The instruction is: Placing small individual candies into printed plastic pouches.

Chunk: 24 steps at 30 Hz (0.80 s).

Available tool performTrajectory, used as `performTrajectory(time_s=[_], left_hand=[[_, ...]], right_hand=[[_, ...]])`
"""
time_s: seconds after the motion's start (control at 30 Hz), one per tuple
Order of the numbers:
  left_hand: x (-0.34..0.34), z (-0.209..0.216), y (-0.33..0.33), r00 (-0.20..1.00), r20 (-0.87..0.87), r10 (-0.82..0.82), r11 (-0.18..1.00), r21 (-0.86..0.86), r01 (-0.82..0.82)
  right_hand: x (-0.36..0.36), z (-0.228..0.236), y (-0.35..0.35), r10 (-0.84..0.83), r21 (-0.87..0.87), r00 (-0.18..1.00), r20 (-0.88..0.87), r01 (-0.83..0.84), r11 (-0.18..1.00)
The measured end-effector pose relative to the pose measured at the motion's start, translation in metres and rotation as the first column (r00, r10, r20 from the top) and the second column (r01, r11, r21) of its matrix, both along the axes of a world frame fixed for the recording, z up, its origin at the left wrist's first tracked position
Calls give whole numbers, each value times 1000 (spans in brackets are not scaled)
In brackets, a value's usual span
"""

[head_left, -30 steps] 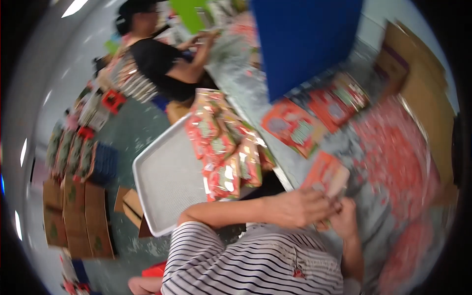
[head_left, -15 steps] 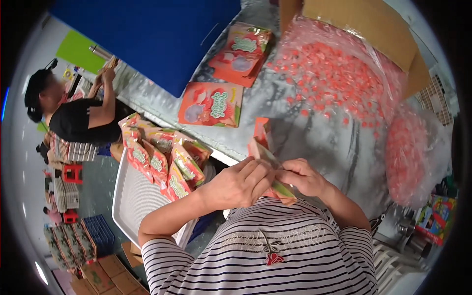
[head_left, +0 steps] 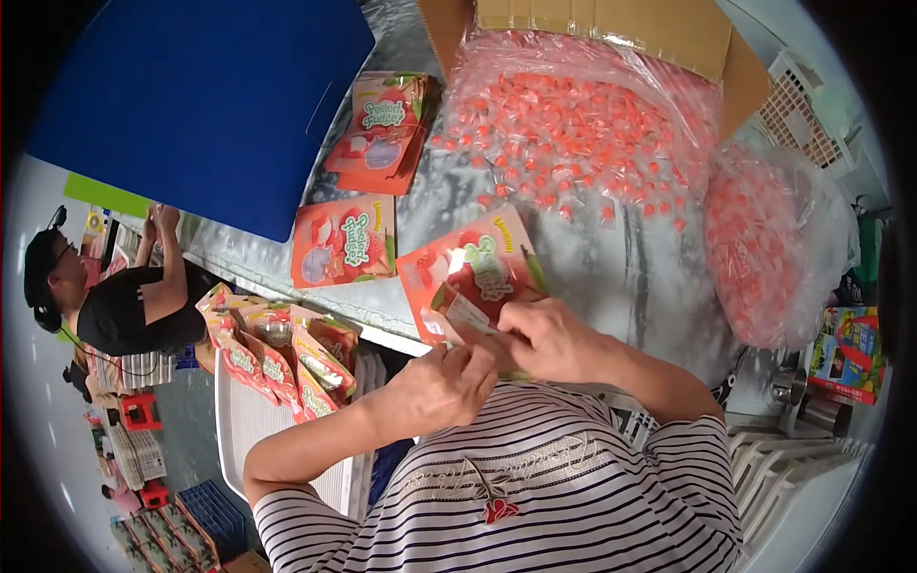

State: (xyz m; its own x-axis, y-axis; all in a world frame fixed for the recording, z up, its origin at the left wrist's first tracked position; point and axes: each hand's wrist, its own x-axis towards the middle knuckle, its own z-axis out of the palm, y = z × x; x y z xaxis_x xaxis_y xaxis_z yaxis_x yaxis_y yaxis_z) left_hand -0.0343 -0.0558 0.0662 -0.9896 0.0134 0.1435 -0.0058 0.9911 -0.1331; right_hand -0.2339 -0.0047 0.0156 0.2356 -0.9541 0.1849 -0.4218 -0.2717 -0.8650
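A red candy pouch point(head_left: 482, 263) with a printed front lies at a slant at the table's near edge, its face turned up. Fingers of my left hand point(head_left: 447, 387) are pinched together at its near end. My right hand point(head_left: 554, 339) is closed on the same end, with its fingertips curled in. Between the hands a pale folded flap shows; whether it belongs to this pouch or to another one, I cannot tell. Left of it lies another flat pouch point(head_left: 342, 244), and beyond that a banded stack of pouches point(head_left: 382, 124).
Red wrapped candies point(head_left: 573, 153) spill from a plastic-lined carton point(head_left: 602, 33). At the right stands a clear bag of candies point(head_left: 764, 248). Filled pouches point(head_left: 272, 353) rest in a white tray point(head_left: 234, 430) at left. A blue panel point(head_left: 210, 105) stands far left, near a co-worker point(head_left: 134, 296).
The pouch, narrow and edge-on between my hands before, now shows its broad printed front. My right hand has shifted toward its near right side. The whole view has swung somewhat.
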Motion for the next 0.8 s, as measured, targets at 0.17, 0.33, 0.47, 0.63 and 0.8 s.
performTrajectory(time_s=[0.17,0.33,0.47,0.63,0.8], left_hand=[[-7,6,3,997,64,35,996,82,-40],[-7,-3,5,992,75,102,990,89,-108],[-7,-7,10,996,67,58,991,119,-66],[-8,-11,10,995,97,36,983,177,-53],[-10,-11,22,998,26,-62,983,177,57]], right_hand=[[-4,-1,12,12,93,998,61,-18,995],[1,-11,19,108,106,978,176,-128,986],[-1,-11,24,105,108,994,-11,-103,989],[7,-20,22,101,38,993,-55,-99,994],[-4,-38,9,-163,2,985,-56,164,987]])
